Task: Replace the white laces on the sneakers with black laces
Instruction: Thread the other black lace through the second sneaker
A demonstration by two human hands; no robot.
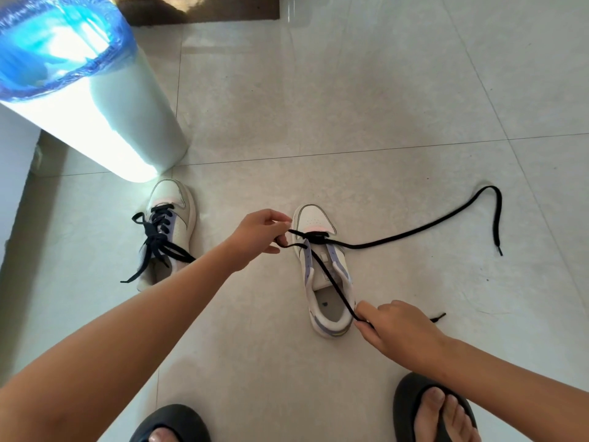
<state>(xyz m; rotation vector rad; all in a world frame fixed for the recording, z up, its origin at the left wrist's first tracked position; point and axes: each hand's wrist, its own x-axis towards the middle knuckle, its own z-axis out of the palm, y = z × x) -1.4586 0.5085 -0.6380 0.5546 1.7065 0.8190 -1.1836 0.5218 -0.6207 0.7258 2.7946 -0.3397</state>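
We see the right-hand sneaker (323, 272) standing on pale floor tiles (382, 106), a black lace (414, 232) through its lowest eyelets. Our left hand (259, 239) pinches the lace beside its toe; our right hand (393, 330) pinches it at its heel. Left of it stands the other sneaker (167, 231), already laced black, beneath a white bin (127, 106) lined in blue.

A home, by the look of it: a pale tiled floor (382, 90), a white bin (127, 122) lined with a blue bag (63, 43), a dark mat (197, 9), and black slippers (411, 400) on bare feet.
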